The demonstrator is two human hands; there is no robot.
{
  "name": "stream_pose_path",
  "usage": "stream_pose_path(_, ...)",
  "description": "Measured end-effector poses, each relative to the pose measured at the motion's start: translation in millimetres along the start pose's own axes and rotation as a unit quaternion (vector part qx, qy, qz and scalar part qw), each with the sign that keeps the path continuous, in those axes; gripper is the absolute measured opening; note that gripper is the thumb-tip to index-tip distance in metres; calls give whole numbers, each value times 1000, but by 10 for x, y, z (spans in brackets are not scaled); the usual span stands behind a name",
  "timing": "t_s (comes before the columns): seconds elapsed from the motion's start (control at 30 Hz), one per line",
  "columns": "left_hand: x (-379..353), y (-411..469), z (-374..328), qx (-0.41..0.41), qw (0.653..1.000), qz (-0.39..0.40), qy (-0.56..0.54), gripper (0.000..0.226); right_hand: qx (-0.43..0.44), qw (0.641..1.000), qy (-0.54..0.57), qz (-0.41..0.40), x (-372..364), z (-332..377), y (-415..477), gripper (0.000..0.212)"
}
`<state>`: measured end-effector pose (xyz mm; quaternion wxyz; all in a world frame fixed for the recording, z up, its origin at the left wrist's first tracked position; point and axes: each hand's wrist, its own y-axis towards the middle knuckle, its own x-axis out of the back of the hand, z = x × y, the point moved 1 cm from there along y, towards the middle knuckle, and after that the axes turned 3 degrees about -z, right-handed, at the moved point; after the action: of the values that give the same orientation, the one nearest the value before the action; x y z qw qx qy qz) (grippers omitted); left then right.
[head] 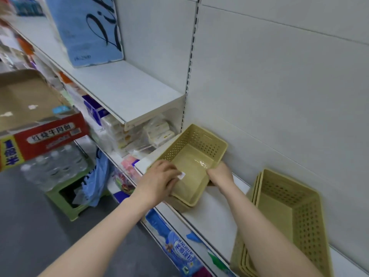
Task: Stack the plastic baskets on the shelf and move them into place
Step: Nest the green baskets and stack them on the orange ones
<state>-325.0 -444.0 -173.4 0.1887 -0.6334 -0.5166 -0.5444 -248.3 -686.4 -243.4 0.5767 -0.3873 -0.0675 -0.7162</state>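
Both hands, left [159, 177] and right [220, 173], clasped around tan basket [196, 154] rims.

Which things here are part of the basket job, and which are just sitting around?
Part of the job:
held basket
left hand
right hand
basket stack
shelf

Just around:
blue pack
red carton
water bottles
green stool

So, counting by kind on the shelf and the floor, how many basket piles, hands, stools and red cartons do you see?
Basket piles: 2, the held basket pile and the right basket pile
Hands: 2, the left hand and the right hand
Green stool: 1
Red carton: 1
Total: 6
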Motion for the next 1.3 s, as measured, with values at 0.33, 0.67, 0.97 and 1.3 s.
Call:
stream_pose_path(0.33, -123, 194, 165, 233, 923, 16, -305, 38, 49, 972, -130, -190, 1078, 345, -1198, 39)
stream_pose_path(0.67, -386, 329, -1038, 83, 920, 188, -333, 40, -15, 888, 58, -455, 2725, -155, -2631, 38)
stream_pose_path(0.97, -502, 109, -1923, 174, 811, 329, -451, 70, -33, 938, -132, -318, 2466, -943, -2550, 29)
stream_pose_path(1.3, -525, 156, -2262, 205, 797, 322, -468, 47, -102, 982, -103, -121, 2336, -1305, -2102, 41)
